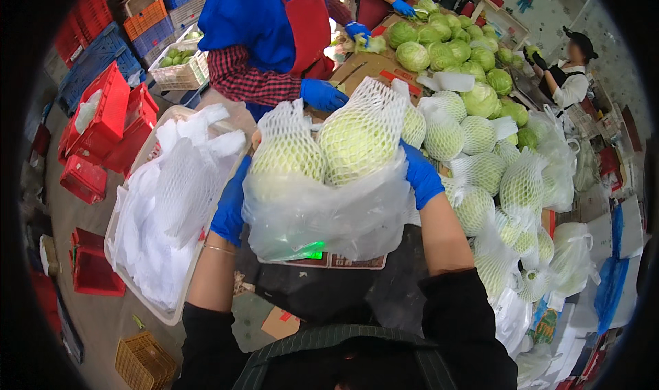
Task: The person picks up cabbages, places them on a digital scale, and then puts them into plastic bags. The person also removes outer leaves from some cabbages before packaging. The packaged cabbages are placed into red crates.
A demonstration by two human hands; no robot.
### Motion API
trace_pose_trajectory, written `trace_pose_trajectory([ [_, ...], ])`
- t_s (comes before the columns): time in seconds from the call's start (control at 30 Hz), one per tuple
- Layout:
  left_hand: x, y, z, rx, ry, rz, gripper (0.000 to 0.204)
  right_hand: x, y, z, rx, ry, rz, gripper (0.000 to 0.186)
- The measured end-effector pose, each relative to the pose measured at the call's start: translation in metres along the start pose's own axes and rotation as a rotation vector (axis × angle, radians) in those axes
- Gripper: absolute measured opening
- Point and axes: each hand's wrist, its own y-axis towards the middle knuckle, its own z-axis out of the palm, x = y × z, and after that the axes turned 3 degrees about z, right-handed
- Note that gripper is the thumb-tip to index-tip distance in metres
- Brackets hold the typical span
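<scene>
A clear plastic bag [326,218] is between my hands, with two pale green cabbages in white foam nets standing up out of it: the left cabbage [285,153] and the right cabbage [360,139]. My blue-gloved left hand [232,203] grips the bag's left side. On its right side is my right hand [420,175], also blue-gloved; the fingertips of both are partly hidden behind the bag. Directly beneath shows the front of a digital scale [357,261] with a green-lit display. I cannot tell whether the bag rests on it.
A white tub [177,304] of foam nets [161,211] stands at left. Netted cabbages [473,208] crowd the right side, with bare cabbages [449,50] behind. Across the table a co-worker in a red apron [305,30] reaches in with a gloved hand [322,95]. Red crates [103,126] stand far left.
</scene>
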Motion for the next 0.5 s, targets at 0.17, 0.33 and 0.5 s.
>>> trace_pose_trajectory([
  [0.17, -0.016, -0.052, 0.026, -0.063, 0.251, 0.077, 0.046, 0.004, -0.044, 0.008, 0.050, -0.075, -0.033, 0.042],
  [0.33, -0.035, -0.162, 0.046, -0.046, -0.055, 0.155, 0.055, 0.046, -0.189, 0.033, -0.005, -0.291, -0.077, 0.047],
  [0.5, -0.056, -0.218, 0.084, 0.023, -0.039, 0.702, 0.047, 0.088, -0.336, 0.023, -0.568, -0.010, -0.452, 0.046],
])
